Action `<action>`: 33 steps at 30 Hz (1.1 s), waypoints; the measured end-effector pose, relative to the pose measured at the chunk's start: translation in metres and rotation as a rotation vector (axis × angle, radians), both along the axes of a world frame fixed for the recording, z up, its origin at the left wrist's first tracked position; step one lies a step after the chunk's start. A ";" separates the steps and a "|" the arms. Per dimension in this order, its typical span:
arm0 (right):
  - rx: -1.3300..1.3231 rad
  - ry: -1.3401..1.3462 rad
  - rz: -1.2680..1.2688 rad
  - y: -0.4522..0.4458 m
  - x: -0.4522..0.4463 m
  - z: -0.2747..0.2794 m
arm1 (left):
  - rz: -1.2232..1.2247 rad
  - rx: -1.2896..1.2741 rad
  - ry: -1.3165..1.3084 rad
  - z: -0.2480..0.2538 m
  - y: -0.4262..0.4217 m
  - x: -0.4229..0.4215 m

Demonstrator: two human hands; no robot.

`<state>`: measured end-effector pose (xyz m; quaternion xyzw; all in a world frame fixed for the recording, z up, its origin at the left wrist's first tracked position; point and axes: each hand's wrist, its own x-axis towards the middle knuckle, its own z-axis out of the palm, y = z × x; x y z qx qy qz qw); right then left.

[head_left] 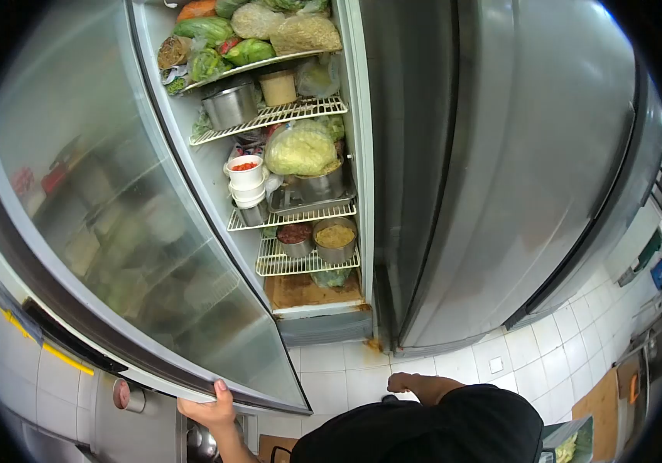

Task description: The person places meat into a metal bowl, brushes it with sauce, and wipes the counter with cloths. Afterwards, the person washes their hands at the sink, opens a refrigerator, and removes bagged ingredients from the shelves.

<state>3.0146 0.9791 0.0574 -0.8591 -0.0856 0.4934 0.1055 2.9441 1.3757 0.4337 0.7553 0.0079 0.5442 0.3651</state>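
My left hand (211, 407) grips the edge of a glass refrigerator door (146, 224), thumb on the near face and fingers wrapped around the frame. The door stands wide, swung to the left. My right hand (404, 382) hangs low over the tiled floor with fingers curled, nothing visible in it. Inside the refrigerator, wire shelves (292, 265) carry a bagged cabbage (300, 148), white tubs (246, 176) with red pieces on top, a steel pot (231, 106), and two steel containers of dark red food (295, 240) and yellowish food (336, 239).
Bagged greens (206, 32) fill the top shelf. A closed steel cabinet (501, 177) stands on the right. At lower left, a metal container of pinkish food (124, 395) sits on a steel counter (134, 432). A bin (574, 441) with pale scraps is at lower right, near a brown board (597, 397).
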 end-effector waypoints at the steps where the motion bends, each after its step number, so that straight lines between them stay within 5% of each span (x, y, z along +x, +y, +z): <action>1: 0.021 -0.005 0.004 -0.006 0.000 -0.007 | -0.010 -0.024 -0.007 -0.002 -0.001 0.000; 9: -0.175 0.089 0.122 -0.086 -0.006 -0.061 | 0.075 0.025 0.012 -0.005 -0.025 0.006; 10: -0.161 0.071 -0.010 -0.090 -0.012 -0.021 | 0.084 0.016 0.017 -0.004 -0.031 0.007; 13: -0.166 0.156 -0.173 -0.117 -0.012 -0.018 | 0.101 -0.012 0.020 -0.002 -0.047 0.010; 25: 0.012 0.089 0.030 -0.136 0.036 -0.039 | 0.183 0.094 0.111 0.013 -0.115 0.031; 26: 0.072 0.035 0.243 -0.145 0.045 -0.092 | 0.194 0.081 0.083 0.012 -0.119 0.035; 33: 0.047 0.033 -0.036 -0.142 0.048 -0.024 | 0.197 0.110 0.093 0.014 -0.151 0.051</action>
